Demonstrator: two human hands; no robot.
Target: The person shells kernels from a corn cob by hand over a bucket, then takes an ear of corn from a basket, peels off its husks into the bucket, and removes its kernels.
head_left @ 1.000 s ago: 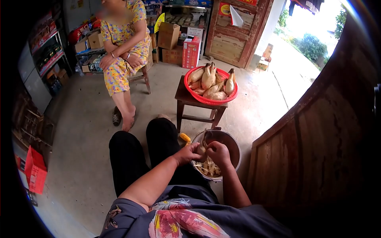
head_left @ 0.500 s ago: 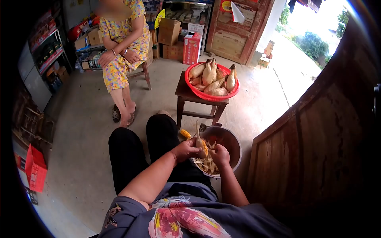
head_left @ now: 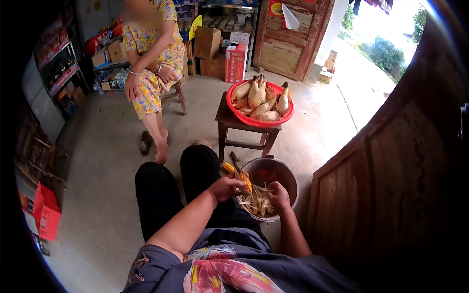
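Note:
My left hand [head_left: 226, 188] is wrapped round a partly husked corn cob [head_left: 247, 184]. Its yellow kernels face right, and a dry husk with a dark tip still hangs from its far side. To the right, my right hand [head_left: 279, 196] is closed, with a pale strip of corn husk [head_left: 264, 188] at its fingertips. Both hands are over a metal basin [head_left: 295, 181], where loose husks [head_left: 259, 205] lie in a heap. Just beyond my left hand, a bare yellow cob [head_left: 228, 167] shows beside the basin.
Several unhusked ears [head_left: 256, 93] fill a red basket [head_left: 261, 122] on a wooden stool [head_left: 222, 115]. A seated person [head_left: 151, 53] in yellow floral clothes is at the left. A wooden door [head_left: 366, 185] stands close on the right; cartons [head_left: 207, 42] are behind.
My right hand has moved away from the cob, pulling a husk strip to the right. More kernels show on the cob. The seated person has shifted a hand and a foot.

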